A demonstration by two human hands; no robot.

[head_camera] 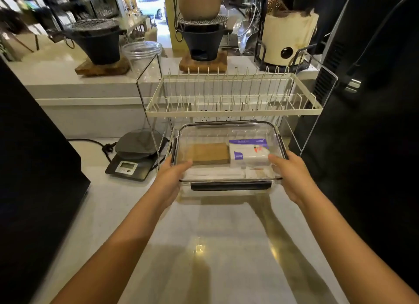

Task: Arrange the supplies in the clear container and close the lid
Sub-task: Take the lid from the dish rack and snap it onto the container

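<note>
Both bare forearms reach out over the pale counter (215, 247). Left hand (174, 174) and right hand (288, 170) clamp the near corners of the clear rectangular plastic container (229, 131), thumbs on its shut lid, other fingers hidden. It sits under the white wire dish rack (233, 95), holding brown napkins (207, 153) left and a white-and-purple tissue pack (248, 153) right. Black digital scale (133, 156) sits just left.

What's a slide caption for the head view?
Both hands, left hand and right hand, grip the lidded clear container under the dish rack.

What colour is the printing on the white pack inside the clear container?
Purple, on the white pack; clearest in the head view.
</note>
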